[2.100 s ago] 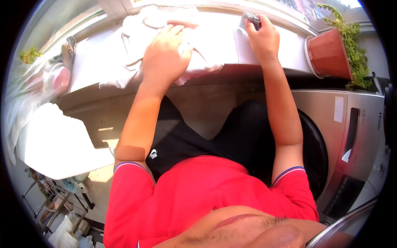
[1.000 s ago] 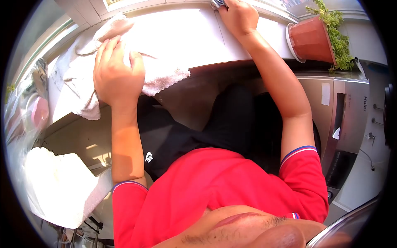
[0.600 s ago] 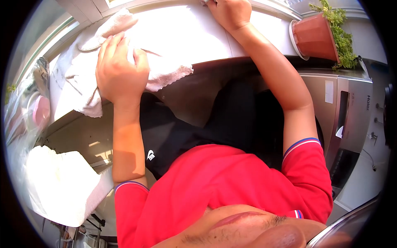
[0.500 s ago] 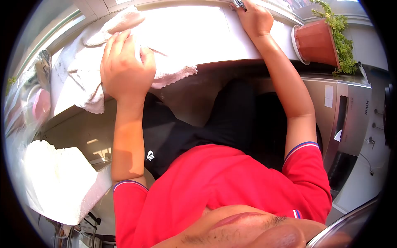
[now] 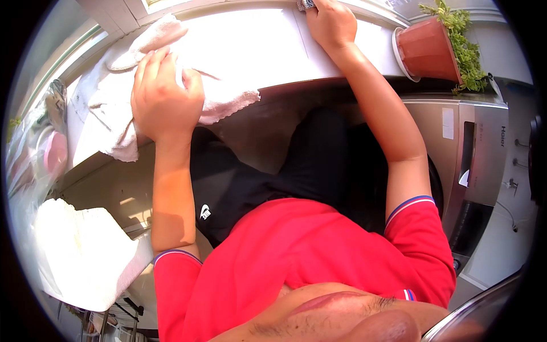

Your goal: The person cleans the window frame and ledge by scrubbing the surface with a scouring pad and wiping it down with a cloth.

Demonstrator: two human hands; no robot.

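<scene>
My left hand (image 5: pixel 166 98) lies palm down on a white terry towel (image 5: pixel 231 105), fingers stretched out and thumb apart. The towel is crumpled on a bright white windowsill ledge (image 5: pixel 250 48), and part of it hangs over the front edge. My right hand (image 5: pixel 333 25) is farther off at the window side of the ledge, its fingers closed round a small grey-and-white patterned thing (image 5: pixel 306 4). Most of that thing is hidden by the fingers and the frame's top edge, so its kind is unclear.
At the right, a terracotta-coloured pot (image 5: pixel 427 48) holds a green plant (image 5: pixel 464 51). Below it stands a silver Haier appliance (image 5: pixel 484 142). To the left are a clear plastic bag (image 5: pixel 34 159) with a pink item inside and a white foam-like box (image 5: pixel 85 251). My legs are under the ledge.
My right hand has shifted slightly left along the ledge, away from the pot, with the small thing still in it. My left hand stays on the towel. The whole view has shifted a little.
</scene>
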